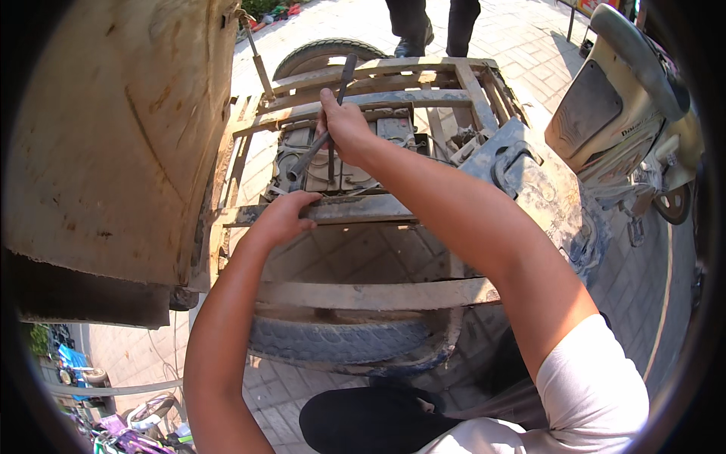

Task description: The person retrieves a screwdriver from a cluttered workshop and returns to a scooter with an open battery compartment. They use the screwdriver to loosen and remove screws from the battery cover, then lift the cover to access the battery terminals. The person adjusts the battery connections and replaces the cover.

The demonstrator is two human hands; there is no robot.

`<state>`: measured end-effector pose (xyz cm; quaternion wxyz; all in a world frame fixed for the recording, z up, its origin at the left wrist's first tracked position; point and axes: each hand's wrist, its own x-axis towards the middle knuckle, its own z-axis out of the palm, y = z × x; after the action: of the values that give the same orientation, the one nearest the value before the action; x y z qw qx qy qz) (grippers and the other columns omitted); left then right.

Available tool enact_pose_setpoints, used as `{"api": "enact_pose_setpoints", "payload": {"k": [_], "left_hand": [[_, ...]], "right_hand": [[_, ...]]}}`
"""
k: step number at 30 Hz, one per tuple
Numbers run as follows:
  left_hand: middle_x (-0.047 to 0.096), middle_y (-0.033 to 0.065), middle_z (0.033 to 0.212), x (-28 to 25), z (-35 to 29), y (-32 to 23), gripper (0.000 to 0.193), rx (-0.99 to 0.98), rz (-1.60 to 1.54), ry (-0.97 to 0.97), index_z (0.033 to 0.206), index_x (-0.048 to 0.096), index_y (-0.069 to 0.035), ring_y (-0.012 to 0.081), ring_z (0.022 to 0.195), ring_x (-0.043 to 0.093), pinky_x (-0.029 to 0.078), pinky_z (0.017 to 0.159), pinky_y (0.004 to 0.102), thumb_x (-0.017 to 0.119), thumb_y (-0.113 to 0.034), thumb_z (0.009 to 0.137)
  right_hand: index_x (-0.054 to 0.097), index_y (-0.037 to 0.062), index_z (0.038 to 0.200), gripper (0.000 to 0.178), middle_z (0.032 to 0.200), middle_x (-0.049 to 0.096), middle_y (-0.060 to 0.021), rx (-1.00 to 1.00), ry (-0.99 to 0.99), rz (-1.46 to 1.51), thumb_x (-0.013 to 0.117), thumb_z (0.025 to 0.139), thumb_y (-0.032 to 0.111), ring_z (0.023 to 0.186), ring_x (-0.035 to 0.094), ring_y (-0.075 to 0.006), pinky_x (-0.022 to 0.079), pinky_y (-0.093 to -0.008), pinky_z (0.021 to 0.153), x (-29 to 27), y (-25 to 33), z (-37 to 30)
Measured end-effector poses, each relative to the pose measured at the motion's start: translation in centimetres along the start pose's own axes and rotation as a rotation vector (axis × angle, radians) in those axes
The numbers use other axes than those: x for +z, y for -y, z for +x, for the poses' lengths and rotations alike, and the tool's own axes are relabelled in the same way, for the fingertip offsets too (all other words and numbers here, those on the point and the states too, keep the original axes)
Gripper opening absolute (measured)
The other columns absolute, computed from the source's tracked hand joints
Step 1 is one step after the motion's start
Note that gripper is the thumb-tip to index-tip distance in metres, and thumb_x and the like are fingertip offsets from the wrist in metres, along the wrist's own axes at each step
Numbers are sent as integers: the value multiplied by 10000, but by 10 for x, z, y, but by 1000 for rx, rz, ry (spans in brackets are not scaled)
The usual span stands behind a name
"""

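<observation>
My right hand [346,130] is closed around a dark metal wrench with crossing bars [308,157]. One arm of the wrench sticks up past my fist, one slants down to the left with a socket-like end, and a thinner one points down. Below it, battery-like blocks [389,132] with cables sit inside a worn metal vehicle frame [363,208]. Nearer to me, my left hand [283,217] straddles a crossbar of that frame, its fingers over the far edge and its thumb on the near side. The wrench's lower tip is partly lost among the dark parts.
A large rusty panel [113,136] stands raised at the left, beside a thin strut [259,68]. Wheels [340,340] flank the frame near and far. A scooter [612,113] is parked at the right. A person's dark-trousered legs [431,26] stand beyond the frame on paving.
</observation>
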<state>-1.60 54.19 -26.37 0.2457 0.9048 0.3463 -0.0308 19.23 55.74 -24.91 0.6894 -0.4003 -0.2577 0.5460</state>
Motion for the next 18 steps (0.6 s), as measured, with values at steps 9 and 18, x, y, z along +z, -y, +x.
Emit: {"api": "enact_pose_setpoints", "payload": {"k": [9,18], "left_hand": [[653,149,1223,-6,2,-7,584,-39,40,33,1290,602,-45,290,1117,636,496,970,373,800,-46,741],[653,153,1213,-9,3,-5,586,-21,56,37,1283,604,-53,301,1093,645,509,948,379,803,-45,732]], "right_hand": [[494,22,708,525,553,511,-75,-305,-333,-82,484,1022,442,422,464,-198,376,-364,407,-29,48,71],[501,6,775,510,573,510,-102,-196,-330,-131,510,1007,460,385,416,-203,388,-370,412,-40,17,106]]}}
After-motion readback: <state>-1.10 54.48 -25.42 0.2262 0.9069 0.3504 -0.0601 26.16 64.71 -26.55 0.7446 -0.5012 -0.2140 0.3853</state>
